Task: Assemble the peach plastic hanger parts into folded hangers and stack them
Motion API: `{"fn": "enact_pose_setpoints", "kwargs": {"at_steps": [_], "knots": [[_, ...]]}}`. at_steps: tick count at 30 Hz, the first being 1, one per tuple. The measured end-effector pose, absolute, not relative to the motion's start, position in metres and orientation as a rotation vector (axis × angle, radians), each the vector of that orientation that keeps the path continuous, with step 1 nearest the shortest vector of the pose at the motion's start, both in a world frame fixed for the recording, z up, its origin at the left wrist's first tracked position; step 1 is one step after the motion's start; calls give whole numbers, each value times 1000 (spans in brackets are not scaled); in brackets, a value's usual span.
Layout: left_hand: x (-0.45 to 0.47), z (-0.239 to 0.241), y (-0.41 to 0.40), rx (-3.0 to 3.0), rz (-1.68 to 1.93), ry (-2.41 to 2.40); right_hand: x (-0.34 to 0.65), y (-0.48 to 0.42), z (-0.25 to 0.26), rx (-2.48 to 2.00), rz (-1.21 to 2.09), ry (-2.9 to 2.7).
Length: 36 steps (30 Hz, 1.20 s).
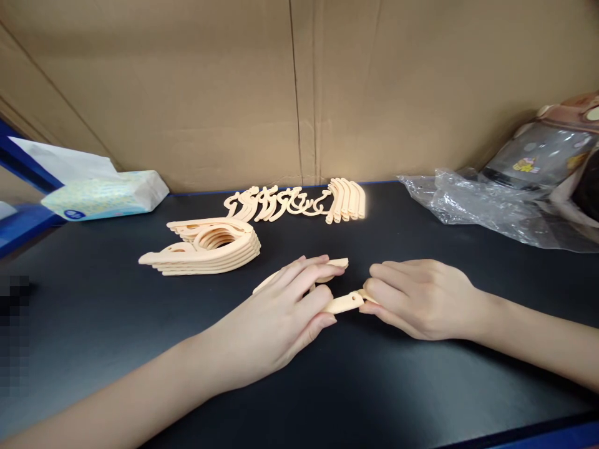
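Note:
My left hand (281,318) is closed on a beige plastic folding hanger arm (344,304), whose end with a small round hole sticks out to the right. Another beige part (339,262) shows beyond its fingers, mostly covered by the hand. Just to the right, my right hand (421,299) pinches a thin beige hanger piece (369,297) that meets the holed end of the arm. Most of that piece is hidden by the fingers, so its full shape cannot be seen. Both hands are low over the black table (374,386).
A stack of folded beige hangers (210,249) lies left of centre. Along the back are several hanger hooks (266,202) and a group of loose hanger arms (346,198). A tissue pack (112,194) stands back left; clear plastic bags (491,209) and a transparent bag (538,153) are at right.

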<state>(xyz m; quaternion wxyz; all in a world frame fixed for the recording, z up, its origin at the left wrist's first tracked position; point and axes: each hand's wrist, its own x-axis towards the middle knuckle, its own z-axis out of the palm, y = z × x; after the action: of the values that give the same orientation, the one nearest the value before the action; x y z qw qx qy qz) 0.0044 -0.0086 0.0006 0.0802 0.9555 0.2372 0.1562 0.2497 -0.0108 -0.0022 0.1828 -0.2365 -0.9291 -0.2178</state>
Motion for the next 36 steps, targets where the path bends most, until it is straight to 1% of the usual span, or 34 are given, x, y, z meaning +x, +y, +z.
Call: {"fn": "enact_pose_setpoints", "kwargs": {"at_steps": [10,20,26,36], "knots": [[4,-1,-9,2890,429,695,250,-13,2,-616,-764,-2648],[4,0,-11,2907,441,668,247,-16,0,-652,-743,-2584],[3,0,-10,2894,465,688,244,-15,-1,-700,-664,-2563],[5,2,-14,2921,412,712,244,-15,-1,-723,-609,-2582]]}}
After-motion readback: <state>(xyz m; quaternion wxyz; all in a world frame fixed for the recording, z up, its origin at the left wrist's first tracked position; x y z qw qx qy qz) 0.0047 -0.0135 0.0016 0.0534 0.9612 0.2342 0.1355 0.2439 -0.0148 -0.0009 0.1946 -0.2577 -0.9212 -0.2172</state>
